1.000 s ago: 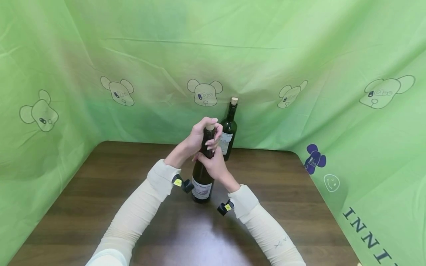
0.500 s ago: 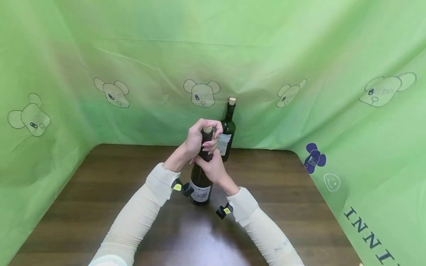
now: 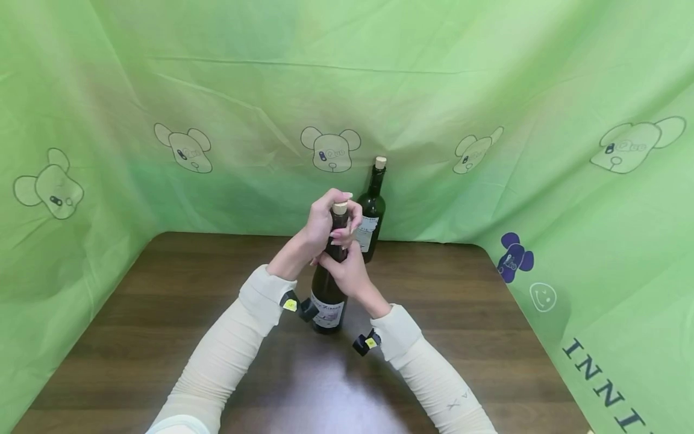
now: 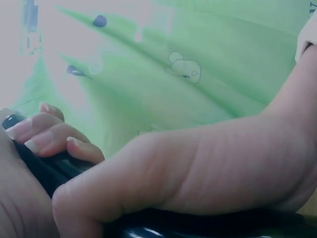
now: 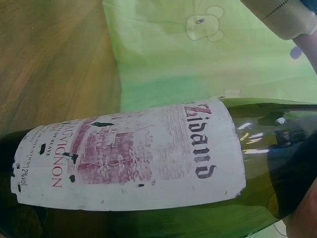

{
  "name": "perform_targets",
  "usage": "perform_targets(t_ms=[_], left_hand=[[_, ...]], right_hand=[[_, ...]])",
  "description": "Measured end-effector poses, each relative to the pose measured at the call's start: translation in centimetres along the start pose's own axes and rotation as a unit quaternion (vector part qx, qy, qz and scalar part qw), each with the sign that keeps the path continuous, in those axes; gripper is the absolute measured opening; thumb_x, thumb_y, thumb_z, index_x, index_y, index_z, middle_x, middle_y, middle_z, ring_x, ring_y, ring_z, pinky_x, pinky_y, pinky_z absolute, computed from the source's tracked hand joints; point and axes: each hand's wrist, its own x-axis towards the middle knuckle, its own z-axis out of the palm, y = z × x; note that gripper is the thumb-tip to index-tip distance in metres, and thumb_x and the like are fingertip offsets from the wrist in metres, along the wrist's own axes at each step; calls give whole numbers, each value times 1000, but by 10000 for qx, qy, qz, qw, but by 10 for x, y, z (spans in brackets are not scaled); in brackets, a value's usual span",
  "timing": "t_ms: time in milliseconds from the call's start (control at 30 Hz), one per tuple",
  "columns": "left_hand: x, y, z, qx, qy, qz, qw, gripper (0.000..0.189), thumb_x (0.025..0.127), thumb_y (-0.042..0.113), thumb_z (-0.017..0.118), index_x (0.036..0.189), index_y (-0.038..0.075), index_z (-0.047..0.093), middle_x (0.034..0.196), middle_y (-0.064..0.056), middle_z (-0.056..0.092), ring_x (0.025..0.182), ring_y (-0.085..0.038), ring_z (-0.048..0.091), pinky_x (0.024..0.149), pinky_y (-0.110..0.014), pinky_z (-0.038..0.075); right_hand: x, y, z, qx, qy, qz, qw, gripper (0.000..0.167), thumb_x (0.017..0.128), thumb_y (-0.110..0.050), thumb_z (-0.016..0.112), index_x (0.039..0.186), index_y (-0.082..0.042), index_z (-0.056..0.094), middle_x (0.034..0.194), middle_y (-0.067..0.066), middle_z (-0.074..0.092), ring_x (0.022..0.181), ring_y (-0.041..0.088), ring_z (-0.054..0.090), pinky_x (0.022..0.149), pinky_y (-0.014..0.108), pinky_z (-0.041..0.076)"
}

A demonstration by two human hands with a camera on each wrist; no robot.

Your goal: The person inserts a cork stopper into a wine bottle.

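Observation:
A dark green wine bottle [image 3: 323,290] with a cork [image 3: 340,208] in its mouth stands upright at the middle of the table. My left hand [image 3: 318,228] holds its neck, fingers curled round the far side and the thumb up beside the cork. Just below, my right hand [image 3: 352,272] grips the lower neck and shoulder, its thumb across the front. The left wrist view shows the left fingertips [image 4: 38,145] wrapped over the dark neck. In the right wrist view, the worn white label [image 5: 133,158] fills the middle; the right hand is mostly out of frame.
Close behind stands a second corked wine bottle [image 3: 372,208], partly covered by the hands in the head view. A green printed cloth [image 3: 244,120] hangs round the back and sides of the brown wooden table [image 3: 434,313].
Both hands keep their hold on the bottle. The left thumb bends over beside the cork half a second ago and is straighter now. The view shifts slightly.

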Motion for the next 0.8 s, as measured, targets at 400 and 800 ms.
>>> perform_targets(t_ms=[400, 800], left_hand=[[0, 1, 1, -283, 59, -195, 9994, 44, 95, 31, 23, 55, 17, 38, 42, 11, 33, 38, -10, 23, 40, -25, 25], [-5, -4, 4, 228, 453, 617, 9968, 34, 91, 26, 31, 61, 13, 38, 47, 11, 33, 40, -10, 26, 40, -24, 26]], right_hand=[[-2, 1, -1, -126, 16, 105, 9999, 17, 90, -4, 60, 98, 11, 57, 79, 28, 63, 72, 37, 66, 75, 29, 57], [-1, 2, 0, -227, 46, 6, 9997, 20, 89, -7, 60, 95, 11, 60, 81, 28, 65, 75, 8, 66, 75, 26, 56]])
